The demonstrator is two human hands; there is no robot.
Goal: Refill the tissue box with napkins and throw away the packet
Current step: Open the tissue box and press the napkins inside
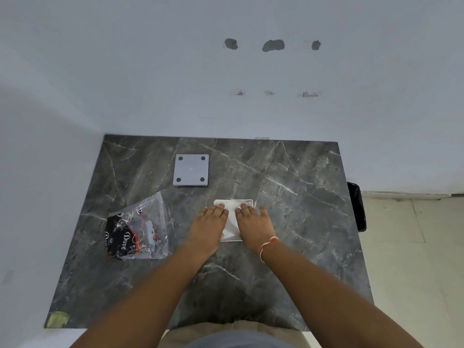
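A white square tissue box (247,201) stands open in the middle of the dark marble table (301,222), with white napkins (232,222) inside it. My left hand (208,227) and my right hand (253,226) lie flat side by side on the napkins, fingers spread, pressing down. The clear plastic packet (138,232) with black and red print lies flat to the left of the box and looks empty. The grey square lid (191,170) with four dark dots lies further back on the table.
A black bin (357,207) stands on the floor by the table's right edge. A pale wall runs behind and to the left of the table. A strip of green tape (57,318) marks the near left corner.
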